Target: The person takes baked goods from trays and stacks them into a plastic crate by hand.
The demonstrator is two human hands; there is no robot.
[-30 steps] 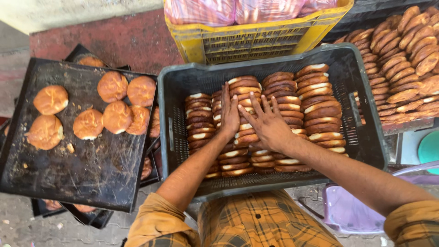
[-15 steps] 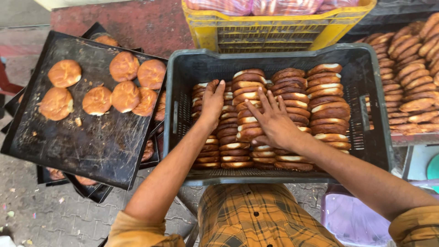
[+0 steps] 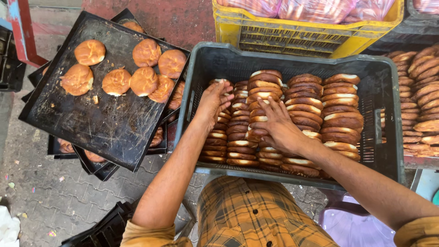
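A dark grey plastic crate (image 3: 201, 59) in front of me holds several rows of round browned buns (image 3: 338, 114) standing on edge. My left hand (image 3: 213, 101) rests with spread fingers on the leftmost row of buns. My right hand (image 3: 274, 126) presses on the middle rows, fingers spread over the bun edges. Neither hand has lifted anything. To the left, a black baking tray (image 3: 105, 132) carries several flat round buns (image 3: 116, 81) near its far end.
More black trays (image 3: 91, 164) with buns are stacked under the top one. A yellow crate (image 3: 292, 34) with pink bagged goods stands behind. A further pile of buns (image 3: 423, 91) lies at right. Paved ground (image 3: 41, 196) lies below left. A lilac stool (image 3: 347, 224) sits under the crate.
My left hand has slid left from the middle rows to the leftmost row. My right hand has stayed on the middle buns. The view has shifted slightly.
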